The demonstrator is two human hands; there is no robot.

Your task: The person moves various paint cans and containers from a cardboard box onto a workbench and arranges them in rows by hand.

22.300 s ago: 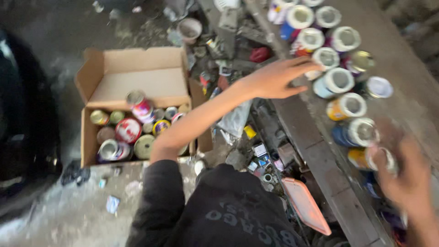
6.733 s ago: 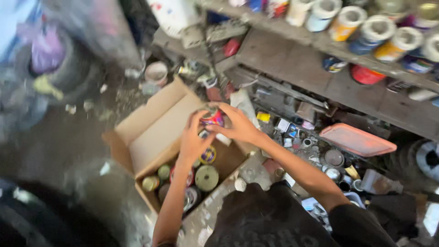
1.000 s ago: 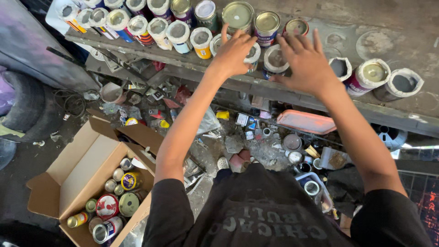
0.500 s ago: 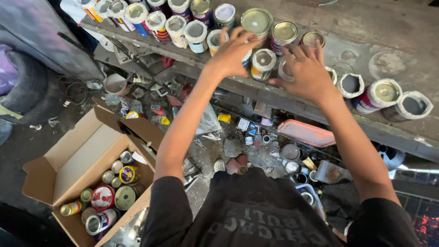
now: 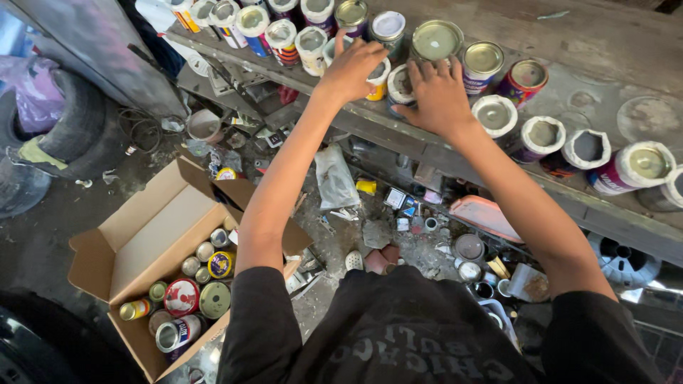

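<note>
Up at the top centre of the frame, both hands work among the tins on a worn shelf (image 5: 612, 50). The left hand (image 5: 353, 69) curls down over a small tin (image 5: 377, 78) with a yellow side, fingers closed around its top. The right hand (image 5: 437, 96) lies flatter, fingers spread and pressing on another tin (image 5: 400, 84) just beside it; whether it truly grips that one I cannot tell. Both tins stand in the front row, close to the shelf's edge.

Behind them a big tin (image 5: 435, 40) with a dull grey lid touches its neighbours, and the row (image 5: 555, 131) running off to the right has paper-wrapped rims (some tins open). More tins line the upper left.

Below, at lower left, an open box (image 5: 135, 249) on the floor holds a cluster of tins, with scattered scrap (image 5: 398, 220) between box and shelf.

Risk, as I judge it: the tins are packed tight near the edge, so a sideways nudge from either wrist could tip a front one off onto the clutter below. An open tin would spill if it went. Lifting two at once with a loose hold would make a slip likelier.
</note>
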